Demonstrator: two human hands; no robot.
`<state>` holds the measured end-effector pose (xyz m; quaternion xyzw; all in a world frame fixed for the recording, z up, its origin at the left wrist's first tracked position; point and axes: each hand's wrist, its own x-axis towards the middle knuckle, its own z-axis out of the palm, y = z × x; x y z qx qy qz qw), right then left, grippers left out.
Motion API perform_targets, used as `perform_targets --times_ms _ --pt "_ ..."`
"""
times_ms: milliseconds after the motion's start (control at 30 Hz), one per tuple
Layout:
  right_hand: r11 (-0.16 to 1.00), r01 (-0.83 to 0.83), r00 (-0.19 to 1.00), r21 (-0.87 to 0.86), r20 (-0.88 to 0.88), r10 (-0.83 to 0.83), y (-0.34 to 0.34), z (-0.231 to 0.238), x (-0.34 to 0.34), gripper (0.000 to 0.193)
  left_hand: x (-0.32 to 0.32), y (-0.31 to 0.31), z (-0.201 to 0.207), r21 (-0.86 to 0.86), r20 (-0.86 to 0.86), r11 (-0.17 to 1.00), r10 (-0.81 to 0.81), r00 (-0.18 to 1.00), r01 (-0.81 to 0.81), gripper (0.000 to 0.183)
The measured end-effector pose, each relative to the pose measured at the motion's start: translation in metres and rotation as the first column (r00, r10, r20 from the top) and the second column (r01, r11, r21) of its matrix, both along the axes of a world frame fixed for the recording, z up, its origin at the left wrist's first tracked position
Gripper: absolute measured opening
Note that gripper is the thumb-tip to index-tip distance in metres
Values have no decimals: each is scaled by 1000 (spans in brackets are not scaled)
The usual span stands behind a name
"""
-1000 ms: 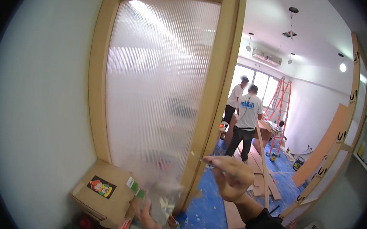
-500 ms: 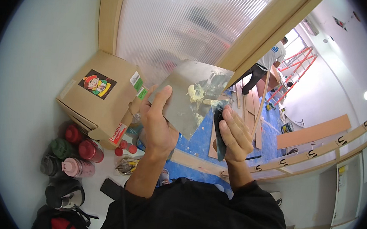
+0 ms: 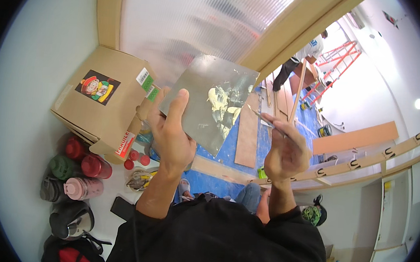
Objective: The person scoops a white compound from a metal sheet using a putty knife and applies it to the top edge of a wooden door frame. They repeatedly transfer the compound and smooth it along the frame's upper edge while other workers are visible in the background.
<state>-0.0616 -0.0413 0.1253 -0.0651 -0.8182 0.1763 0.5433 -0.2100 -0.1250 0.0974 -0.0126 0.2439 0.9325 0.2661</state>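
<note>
My left hand is closed on a flat metal plate, its thumb lying across the near left corner. Cream-coloured putty is smeared over the plate's right half. To the right of the plate, my right hand grips a putty knife, seen almost edge-on. Some pale putty shows at the knife's tip, which is apart from the plate. The fingers hide most of the knife's handle.
A cardboard box stands at left, with several drink bottles and a phone nearer. A timber frame rises ahead. Beyond it are wooden boards on blue floor covering, another person and a red ladder.
My right hand has drawn the putty knife away from the plate to the right and turned it edge-on. The putty on the plate has changed shape. The whole view has shifted slightly.
</note>
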Motion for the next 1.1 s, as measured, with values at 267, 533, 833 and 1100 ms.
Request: perform_targets --times_ms 267,533,833,1100 --pt "994 -91 936 61 346 64 14 33 10 29 -12 -1 -17 -147 -535 989 -80 841 0 17" --pt "997 -65 895 -40 439 76 22 18 13 16 -12 8 -24 -332 -332 933 -254 908 139 19" --pt "759 70 902 -647 367 229 38 5 23 14 -11 9 -45 -201 -391 945 -318 864 257 18" --pt "560 83 924 -824 274 268 42 -1 38 11 -4 8 -51 -94 -350 962 -272 896 255 15"
